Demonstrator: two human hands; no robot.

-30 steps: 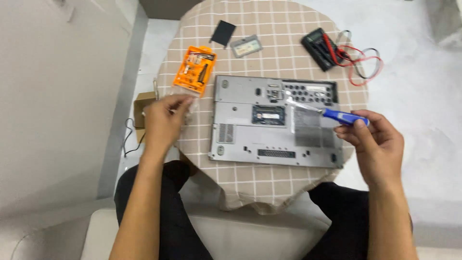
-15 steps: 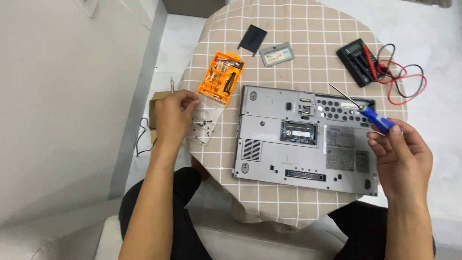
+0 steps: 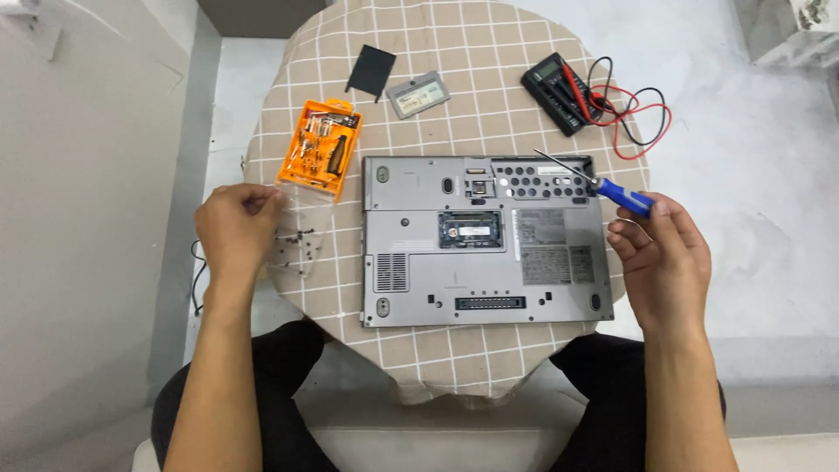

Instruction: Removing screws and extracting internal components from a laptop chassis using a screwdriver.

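Screwdriver (image 3: 612,190) tip lifted off laptop (image 3: 485,240) | right hand (image 3: 660,258) pinches it | left hand (image 3: 232,229) closed over screws (image 3: 295,245)

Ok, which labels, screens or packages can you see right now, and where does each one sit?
Stickers: pale grey rectangles on the upturned laptop's underside, right of centre.
Multimeter: black, far right of the table; small greyish screen at its far end, red and black leads beside it.
Bit case: orange rectangular tray, far left; its clear lid lies open by the left hand.
Right hand: holds a blue screwdriver.
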